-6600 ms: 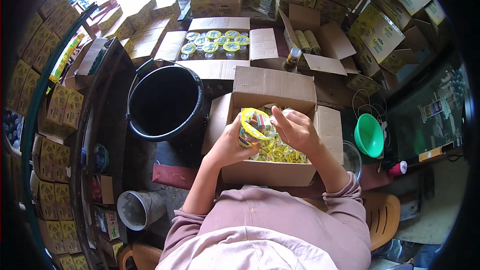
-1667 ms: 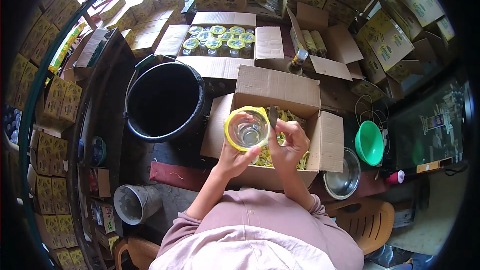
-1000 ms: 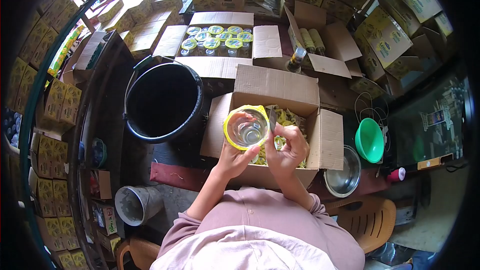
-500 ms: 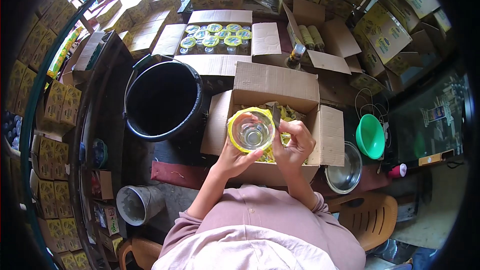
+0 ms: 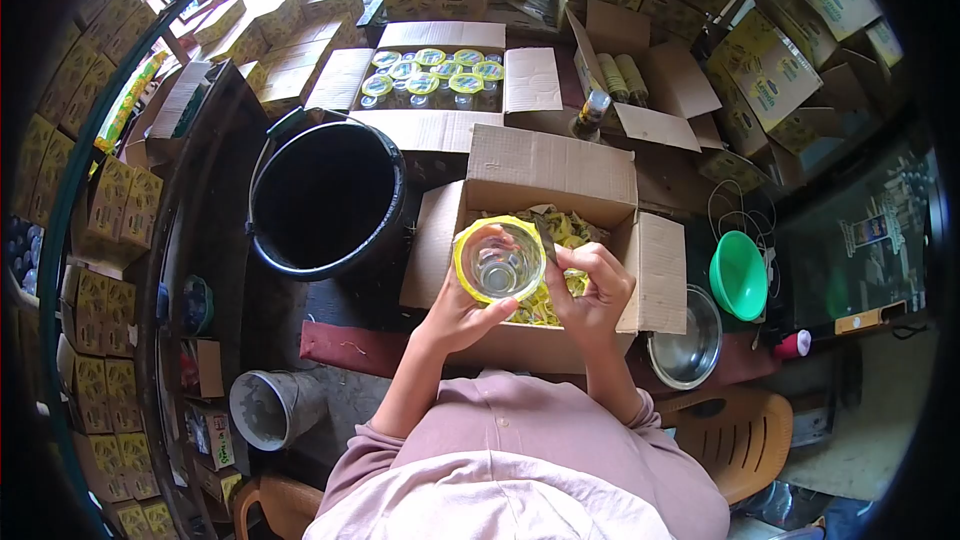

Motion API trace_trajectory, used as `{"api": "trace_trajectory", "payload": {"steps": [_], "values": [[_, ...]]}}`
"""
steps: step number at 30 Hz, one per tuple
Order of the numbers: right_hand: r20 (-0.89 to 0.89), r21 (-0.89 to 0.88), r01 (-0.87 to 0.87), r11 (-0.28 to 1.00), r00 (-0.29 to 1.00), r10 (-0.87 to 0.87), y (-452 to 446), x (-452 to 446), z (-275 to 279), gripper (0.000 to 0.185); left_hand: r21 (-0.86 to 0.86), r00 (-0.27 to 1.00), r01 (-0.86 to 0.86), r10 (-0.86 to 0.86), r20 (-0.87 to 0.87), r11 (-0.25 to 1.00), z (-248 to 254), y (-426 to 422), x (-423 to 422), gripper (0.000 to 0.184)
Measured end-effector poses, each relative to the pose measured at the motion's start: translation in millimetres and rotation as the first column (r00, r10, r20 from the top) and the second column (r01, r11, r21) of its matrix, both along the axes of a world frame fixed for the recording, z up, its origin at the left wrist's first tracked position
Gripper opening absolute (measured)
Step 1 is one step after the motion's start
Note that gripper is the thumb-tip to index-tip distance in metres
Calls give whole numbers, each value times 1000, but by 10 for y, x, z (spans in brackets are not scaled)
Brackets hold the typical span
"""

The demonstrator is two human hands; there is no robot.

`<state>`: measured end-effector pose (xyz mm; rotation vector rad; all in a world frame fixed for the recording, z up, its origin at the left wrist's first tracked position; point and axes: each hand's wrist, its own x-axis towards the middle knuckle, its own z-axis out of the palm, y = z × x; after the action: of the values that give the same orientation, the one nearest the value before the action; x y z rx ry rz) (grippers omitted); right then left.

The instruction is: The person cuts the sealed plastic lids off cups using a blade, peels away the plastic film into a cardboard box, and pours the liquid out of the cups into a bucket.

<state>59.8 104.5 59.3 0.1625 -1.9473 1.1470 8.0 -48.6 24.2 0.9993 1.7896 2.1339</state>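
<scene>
My left hand [image 5: 463,308] is wrapped round a clear cup [image 5: 499,259] with yellow film round its rim, its open mouth towards me. My right hand [image 5: 594,292] pinches a small dark blade [image 5: 545,238], which lies against the right side of the cup's rim. Both hands are above an open cardboard box [image 5: 552,170] that holds many yellow scraps [image 5: 537,310]. Behind it, another open box [image 5: 410,130] contains several cups [image 5: 430,57] with yellow and green tops.
A large black bucket [image 5: 400,190] stands left of the box. To the right are a green bowl [image 5: 739,275] and a metal basin [image 5: 686,340]. A small jar [image 5: 590,115] stands behind, near an open carton [image 5: 655,126]. A grey bucket [image 5: 275,410] is at lower left.
The cup was earlier tilted sideways and now faces me. Over the last second, my right hand has shifted slightly right, and the blade has changed its angle at the rim.
</scene>
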Motion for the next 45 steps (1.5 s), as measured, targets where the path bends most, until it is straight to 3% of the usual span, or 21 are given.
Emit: {"api": "trace_trajectory", "payload": {"steps": [12, 18, 24, 27, 28, 32, 35, 36, 45], "values": [[0, 103, 21, 994, 1000, -21, 25, -8, 42, 24, -97, 997, 72, -71, 7, 993, 6, -25, -9, 71], [16, 33, -20, 999, 1000, 20, 70, -15, -16, 26, -5, 988, 101, -100, 119, 995, -18, -28, -12, 70], [94, 5, -31, 1000, 995, 30, 80, 35, -32, 25, -89, 977, 201, -193, 88, 976, 29, -35, -47, 70], [68, 13, -45, 999, 997, 44, 119, -8, 0, 25, -45, 974, 204, -198, 114, 978, 63, 5, -9, 70], [69, -1, -38, 999, 997, 38, 109, -10, -1, 25, -27, 967, 217, -212, 141, 976, 15, 7, -32, 79], [84, -17, -23, 1000, 996, 24, 73, 2, -26, 23, -4, 978, 111, -110, -179, 994, 57, 74, -93, 91], [89, -37, 40, 999, 995, -36, 21, 33, -44, 21, 35, 999, -31, 33, -35, 999, -89, 172, -51, 78], [87, -47, 69, 996, 994, -65, 3, 39, -46, 20, 103, 1000, 2, -2, 5, 995, -81, 177, -46, 71], [41, -7, 98, 995, 994, -98, -22, 60, -72, 19, -66, 995, 16, -23, -97, 998, -114, 120, -68, 67]]}}
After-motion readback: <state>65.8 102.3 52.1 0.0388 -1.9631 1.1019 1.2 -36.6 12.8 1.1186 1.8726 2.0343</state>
